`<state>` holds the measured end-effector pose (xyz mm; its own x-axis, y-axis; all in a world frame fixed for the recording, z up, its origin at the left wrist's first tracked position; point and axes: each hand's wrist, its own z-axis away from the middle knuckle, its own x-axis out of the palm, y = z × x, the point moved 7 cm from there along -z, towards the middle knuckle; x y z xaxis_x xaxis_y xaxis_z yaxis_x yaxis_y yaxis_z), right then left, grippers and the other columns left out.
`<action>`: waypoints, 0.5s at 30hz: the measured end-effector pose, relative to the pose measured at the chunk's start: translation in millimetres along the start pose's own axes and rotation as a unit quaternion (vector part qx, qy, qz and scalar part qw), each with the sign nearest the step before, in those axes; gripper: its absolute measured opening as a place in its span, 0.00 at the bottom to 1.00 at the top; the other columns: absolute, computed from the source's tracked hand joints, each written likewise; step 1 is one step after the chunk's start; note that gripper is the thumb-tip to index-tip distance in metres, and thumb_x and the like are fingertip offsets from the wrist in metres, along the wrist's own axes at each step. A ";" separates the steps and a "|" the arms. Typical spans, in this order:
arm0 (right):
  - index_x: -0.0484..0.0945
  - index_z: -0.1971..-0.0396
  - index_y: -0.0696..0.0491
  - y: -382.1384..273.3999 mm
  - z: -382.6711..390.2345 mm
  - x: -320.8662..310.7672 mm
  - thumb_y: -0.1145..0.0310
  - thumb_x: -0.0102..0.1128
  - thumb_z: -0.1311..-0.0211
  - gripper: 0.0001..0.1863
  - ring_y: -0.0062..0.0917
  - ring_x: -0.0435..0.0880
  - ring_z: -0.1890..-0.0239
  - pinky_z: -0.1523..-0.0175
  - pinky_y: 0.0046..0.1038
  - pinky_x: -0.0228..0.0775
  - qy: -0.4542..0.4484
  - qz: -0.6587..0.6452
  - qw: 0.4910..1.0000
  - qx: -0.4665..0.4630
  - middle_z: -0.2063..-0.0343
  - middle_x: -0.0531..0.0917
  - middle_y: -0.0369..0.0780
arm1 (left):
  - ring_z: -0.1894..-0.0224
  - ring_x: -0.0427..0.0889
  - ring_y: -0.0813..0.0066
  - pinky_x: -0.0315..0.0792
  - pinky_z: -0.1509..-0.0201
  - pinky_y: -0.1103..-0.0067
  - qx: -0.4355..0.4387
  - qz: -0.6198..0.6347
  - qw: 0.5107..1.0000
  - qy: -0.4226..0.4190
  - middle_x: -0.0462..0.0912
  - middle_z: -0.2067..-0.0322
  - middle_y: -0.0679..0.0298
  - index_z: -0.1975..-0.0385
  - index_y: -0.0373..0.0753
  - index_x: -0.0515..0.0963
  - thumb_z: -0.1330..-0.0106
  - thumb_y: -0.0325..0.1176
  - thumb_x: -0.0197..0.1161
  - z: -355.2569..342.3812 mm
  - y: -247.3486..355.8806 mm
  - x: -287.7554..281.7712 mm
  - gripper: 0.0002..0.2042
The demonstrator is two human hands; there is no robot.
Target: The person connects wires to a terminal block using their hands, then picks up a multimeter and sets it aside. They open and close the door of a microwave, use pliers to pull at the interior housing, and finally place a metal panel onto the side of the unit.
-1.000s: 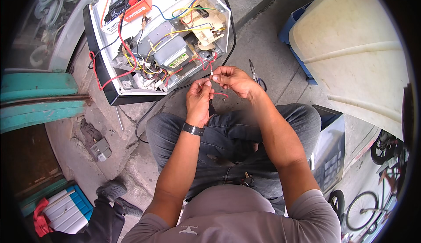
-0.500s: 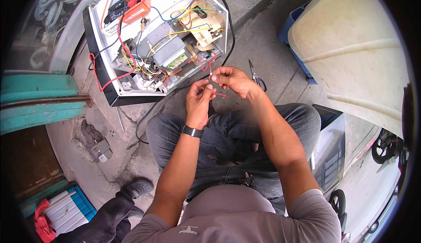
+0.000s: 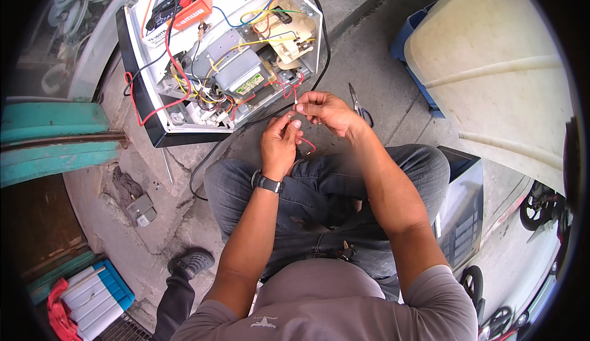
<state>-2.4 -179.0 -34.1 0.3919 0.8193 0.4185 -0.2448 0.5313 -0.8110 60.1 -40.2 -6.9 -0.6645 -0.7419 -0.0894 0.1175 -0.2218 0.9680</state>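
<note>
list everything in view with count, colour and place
opened appliance: one, white and black, upper left
meter box: one, orange and white, on appliance
scissors: one pair, dark, floor
large panel: one, cream, upper right
unit: one, black and silver, right
box: one, white and blue, lower left
another person's shoe: one, grey, lower left
wheels: several, black, right
loose wire: one, red, centre
left hand: one, bare, holding loose wire
right hand: one, bare, pinching red lead

From here I see a red wire offcut (image 3: 308,142), a white-tipped red lead (image 3: 296,101), a white, black-fronted microwave oven (image 3: 190,139), an orange-and-white box (image 3: 195,16), faded grey jeans (image 3: 239,196), a plain taupe-grey T-shirt (image 3: 332,298) with white print (image 3: 264,322), teal beams (image 3: 55,122).
</note>
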 end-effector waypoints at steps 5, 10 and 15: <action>0.84 0.61 0.49 -0.2 -0.4 0.5 0.65 0.70 0.34 0.07 0.12 0.74 0.67 0.64 0.17 0.66 -0.008 -0.005 1.000 -0.004 0.67 0.83 0.27 | 0.68 0.86 0.75 0.80 0.68 0.80 0.015 -0.073 0.997 -0.031 0.76 0.62 0.62 0.45 0.29 0.80 0.25 0.29 0.61 0.7 2.0 4.1 0.14; 0.85 0.61 0.49 0.2 -0.8 0.2 0.65 0.70 0.35 0.07 0.12 0.74 0.66 0.64 0.17 0.66 -0.011 -0.011 1.000 -0.003 0.67 0.83 0.27 | 0.67 0.86 0.74 0.80 0.67 0.79 0.003 -0.063 0.997 -0.048 0.75 0.58 0.61 0.43 0.29 0.79 0.24 0.27 0.58 1.7 1.1 7.1 0.14; 0.85 0.61 0.49 0.0 -0.7 -1.1 0.65 0.71 0.35 0.07 0.13 0.74 0.67 0.64 0.18 0.66 -0.006 -0.004 1.000 -0.005 0.67 0.83 0.27 | 0.67 0.85 0.77 0.79 0.67 0.81 -0.048 0.030 0.997 -0.045 0.81 0.62 0.61 0.44 0.29 0.77 0.25 0.25 0.58 2.4 -2.0 7.9 0.13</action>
<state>-2.2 -180.1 -34.9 0.3824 0.8176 0.4304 -0.2336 0.5362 -0.8111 52.9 -44.1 -8.9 -0.7173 -0.6968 -0.0069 0.2264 -0.2424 0.9434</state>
